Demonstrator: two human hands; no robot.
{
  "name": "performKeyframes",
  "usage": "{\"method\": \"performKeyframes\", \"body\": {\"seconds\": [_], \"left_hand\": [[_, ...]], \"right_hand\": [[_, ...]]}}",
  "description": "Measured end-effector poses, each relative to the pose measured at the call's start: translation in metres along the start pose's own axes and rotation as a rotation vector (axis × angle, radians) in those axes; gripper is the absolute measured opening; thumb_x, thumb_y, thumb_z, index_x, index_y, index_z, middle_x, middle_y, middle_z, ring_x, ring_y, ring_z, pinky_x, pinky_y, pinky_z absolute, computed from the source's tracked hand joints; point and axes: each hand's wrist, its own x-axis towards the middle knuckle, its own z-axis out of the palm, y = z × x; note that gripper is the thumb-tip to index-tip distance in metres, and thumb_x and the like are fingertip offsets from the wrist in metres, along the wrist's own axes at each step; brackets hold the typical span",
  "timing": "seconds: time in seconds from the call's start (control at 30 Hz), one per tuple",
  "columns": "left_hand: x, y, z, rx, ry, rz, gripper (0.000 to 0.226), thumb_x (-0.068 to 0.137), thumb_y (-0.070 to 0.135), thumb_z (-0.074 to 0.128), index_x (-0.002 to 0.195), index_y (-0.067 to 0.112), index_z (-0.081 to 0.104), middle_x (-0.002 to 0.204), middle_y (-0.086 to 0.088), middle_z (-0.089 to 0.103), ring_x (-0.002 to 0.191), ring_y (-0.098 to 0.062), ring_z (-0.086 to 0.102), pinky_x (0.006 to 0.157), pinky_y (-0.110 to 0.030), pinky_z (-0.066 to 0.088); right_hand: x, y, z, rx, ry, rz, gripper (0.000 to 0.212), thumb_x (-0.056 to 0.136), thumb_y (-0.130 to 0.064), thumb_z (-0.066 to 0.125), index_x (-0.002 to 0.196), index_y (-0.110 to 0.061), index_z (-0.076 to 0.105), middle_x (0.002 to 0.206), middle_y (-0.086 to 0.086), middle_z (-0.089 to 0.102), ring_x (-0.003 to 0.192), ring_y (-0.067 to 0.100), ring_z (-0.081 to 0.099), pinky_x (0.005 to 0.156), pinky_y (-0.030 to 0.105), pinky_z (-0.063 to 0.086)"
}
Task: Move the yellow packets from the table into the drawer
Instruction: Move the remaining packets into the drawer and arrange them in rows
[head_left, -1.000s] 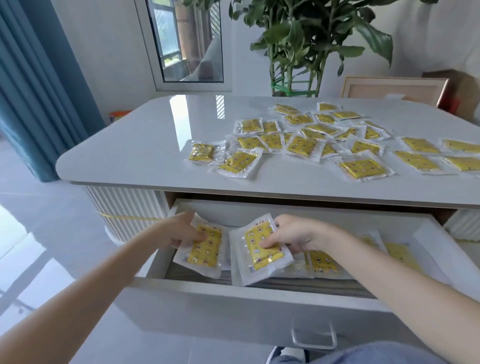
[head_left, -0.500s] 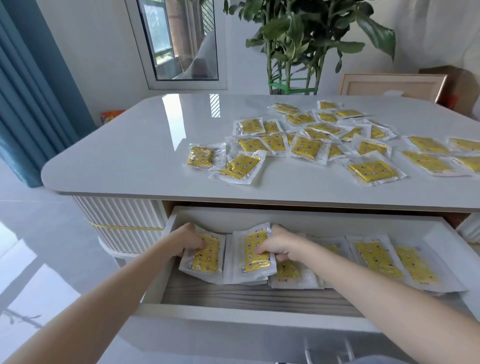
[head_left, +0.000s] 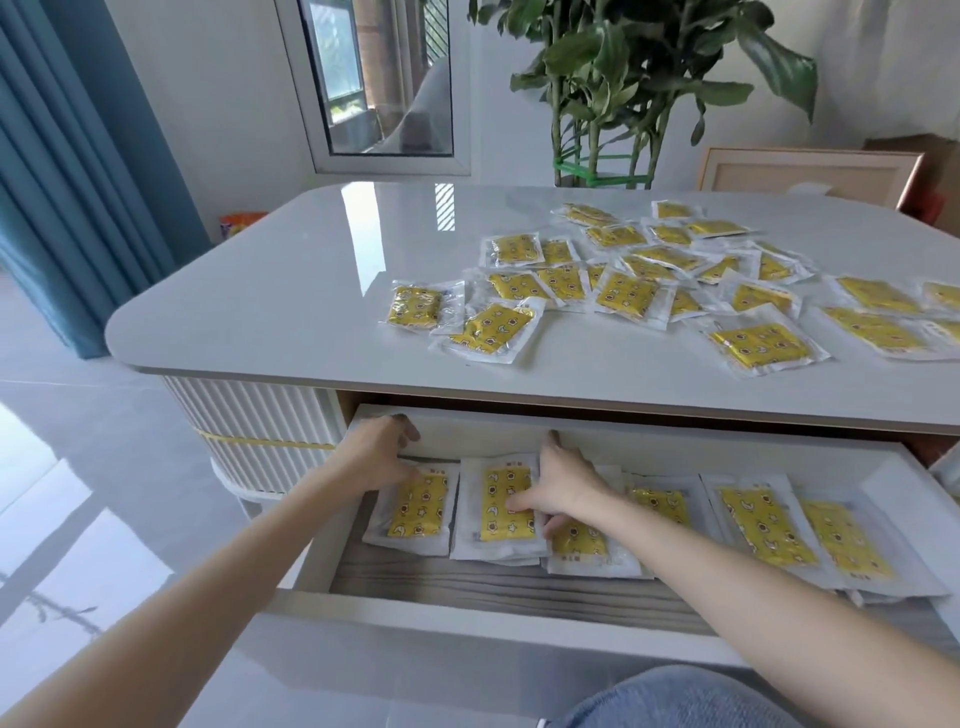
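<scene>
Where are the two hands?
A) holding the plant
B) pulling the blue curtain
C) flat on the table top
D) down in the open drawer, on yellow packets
D: the left hand and the right hand both touch yellow packets lying inside the open drawer, below the table top.
</scene>
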Motion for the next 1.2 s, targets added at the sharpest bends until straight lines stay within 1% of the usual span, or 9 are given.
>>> {"method": "performKeyframes", "body": {"seconds": [0.2, 0.3, 0.43, 0.57, 0.67, 0.83, 1.0, 1.1, 1.2], "left_hand": [[-0.009, -0.007, -0.002, -0.09, -0.123, 0.019, 0.038, 0.081, 0.01, 0.064, 0.118, 0.013, 0.062, 0.119, -0.003, 0.065, 0.107, -0.017, 0.06, 0.089, -0.024, 0.048], [-0.011, -0.008, 0.002, -0.029, -0.305, -0.035, 0.046, 0.086, 0.009, 0.06, 0.131, 0.013, 0.053, 0.126, -0.006, 0.059, 0.114, -0.021, 0.057, 0.091, -0.027, 0.048], [-0.008, -0.01, 0.0, -0.097, -0.395, -0.103, 0.054, 0.087, -0.005, 0.052, 0.138, 0.01, 0.045, 0.132, -0.014, 0.054, 0.104, -0.024, 0.058, 0.084, -0.032, 0.051], [-0.01, -0.016, -0.006, -0.3, -0.224, -0.121, 0.051, 0.087, -0.012, 0.041, 0.136, 0.004, 0.044, 0.132, -0.015, 0.054, 0.112, -0.03, 0.057, 0.082, -0.033, 0.051], [-0.015, -0.019, -0.015, -0.201, 0.006, -0.07, 0.043, 0.09, -0.003, 0.045, 0.132, 0.007, 0.05, 0.128, -0.01, 0.058, 0.118, -0.025, 0.054, 0.091, -0.027, 0.044], [-0.025, -0.019, -0.014, -0.018, 0.014, -0.003, 0.046, 0.092, 0.003, 0.046, 0.136, 0.014, 0.047, 0.137, -0.005, 0.052, 0.123, -0.021, 0.051, 0.098, -0.025, 0.04], [-0.02, -0.016, -0.005, 0.211, -0.216, 0.098, 0.07, 0.08, 0.008, 0.066, 0.143, 0.016, 0.036, 0.141, -0.006, 0.041, 0.125, -0.023, 0.045, 0.099, -0.029, 0.043], [-0.014, -0.009, 0.002, 0.35, -0.436, 0.155, 0.103, 0.07, 0.027, 0.08, 0.15, 0.022, 0.016, 0.152, -0.007, 0.023, 0.138, -0.026, 0.028, 0.111, -0.039, 0.034], [-0.013, 0.003, 0.011, 0.48, -0.557, 0.148, 0.12, 0.068, 0.029, 0.082, 0.151, 0.028, -0.005, 0.159, -0.007, -0.003, 0.146, -0.031, 0.009, 0.113, -0.046, 0.029]], "right_hand": [[0.01, -0.003, 0.0, 0.416, -0.06, 0.171, 0.047, 0.077, -0.002, 0.077, 0.115, 0.001, 0.05, 0.106, 0.016, 0.066, 0.081, 0.022, 0.07, 0.075, 0.035, 0.06], [0.006, 0.001, -0.006, 0.576, -0.118, 0.217, 0.037, 0.082, 0.003, 0.069, 0.118, 0.004, 0.058, 0.112, 0.018, 0.067, 0.092, 0.023, 0.067, 0.074, 0.032, 0.058], [0.0, -0.001, -0.011, 0.862, -0.202, 0.255, 0.03, 0.088, 0.012, 0.056, 0.118, 0.013, 0.057, 0.118, 0.026, 0.064, 0.078, 0.027, 0.066, 0.058, 0.029, 0.059], [0.002, -0.018, 0.004, 0.936, -0.211, 0.272, 0.03, 0.088, 0.014, 0.055, 0.118, 0.014, 0.056, 0.119, 0.027, 0.063, 0.085, 0.031, 0.068, 0.057, 0.03, 0.057], [0.004, -0.037, 0.02, 0.935, -0.224, 0.29, 0.033, 0.087, 0.014, 0.055, 0.12, 0.014, 0.053, 0.119, 0.027, 0.063, 0.105, 0.036, 0.065, 0.057, 0.032, 0.057], [0.008, -0.063, 0.046, 0.989, -0.282, 0.305, 0.035, 0.088, 0.017, 0.052, 0.123, 0.013, 0.048, 0.12, 0.029, 0.061, 0.097, 0.038, 0.066, 0.045, 0.032, 0.057], [0.005, -0.053, 0.028, 0.656, -0.187, 0.156, 0.032, 0.088, 0.011, 0.055, 0.118, 0.003, 0.057, 0.11, 0.025, 0.064, 0.093, 0.035, 0.07, 0.05, 0.026, 0.058], [0.001, -0.031, 0.014, 0.187, -0.035, -0.157, 0.024, 0.089, -0.005, 0.061, 0.111, -0.011, 0.064, 0.109, 0.008, 0.067, 0.091, 0.018, 0.069, 0.077, 0.028, 0.059], [-0.009, -0.013, 0.004, -0.237, -0.108, -0.394, 0.045, 0.085, -0.021, 0.069, 0.128, -0.02, 0.057, 0.132, -0.001, 0.057, 0.117, 0.014, 0.055, 0.099, 0.027, 0.045]]}}
